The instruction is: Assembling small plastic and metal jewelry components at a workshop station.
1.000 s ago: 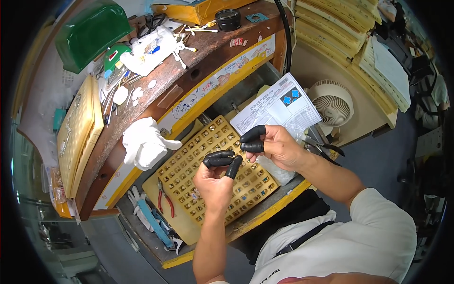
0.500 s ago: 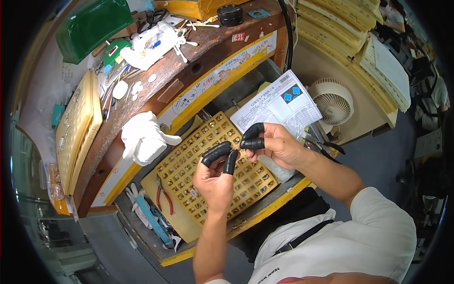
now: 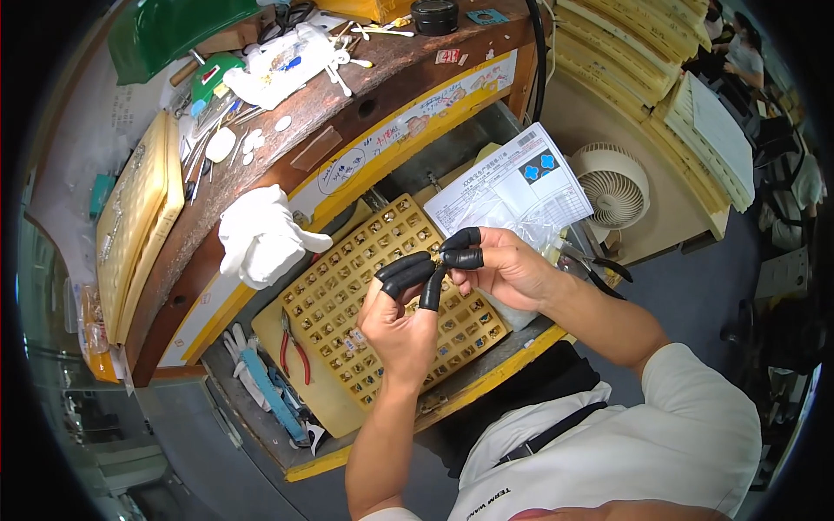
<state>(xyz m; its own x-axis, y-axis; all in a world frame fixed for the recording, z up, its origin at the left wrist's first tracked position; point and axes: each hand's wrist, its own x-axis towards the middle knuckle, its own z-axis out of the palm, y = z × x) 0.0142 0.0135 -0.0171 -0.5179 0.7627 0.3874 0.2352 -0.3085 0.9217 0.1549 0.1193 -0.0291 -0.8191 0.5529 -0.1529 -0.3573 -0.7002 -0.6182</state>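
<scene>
My left hand [image 3: 401, 304] and my right hand [image 3: 504, 267] meet over a yellow tray [image 3: 372, 417], with black finger cots on several fingertips. Both are closed in a pinch on a tiny gold-coloured piece [image 3: 440, 260], mostly covered by the fingertips; its exact kind is too small to make out. Beneath them, the tray's many square pockets hold small shiny metal pieces, some with blue on them. Red-handled pliers [image 3: 295, 352] lie on the tray's left part.
A white glove [image 3: 265, 236] hangs at the bench edge. A printed sheet [image 3: 499, 195] and plastic bags [image 3: 534, 233] lie beyond the tray. At right are black-handled tools [image 3: 604, 271], a round fan [image 3: 611, 187] and stacked yellow trays [image 3: 617, 61]. Swabs and tools crowd the wooden bench [image 3: 382, 82].
My left fingertips have come closer to the right ones, tightening around the tiny piece. The view has shifted slightly; the pliers and tray stay in place.
</scene>
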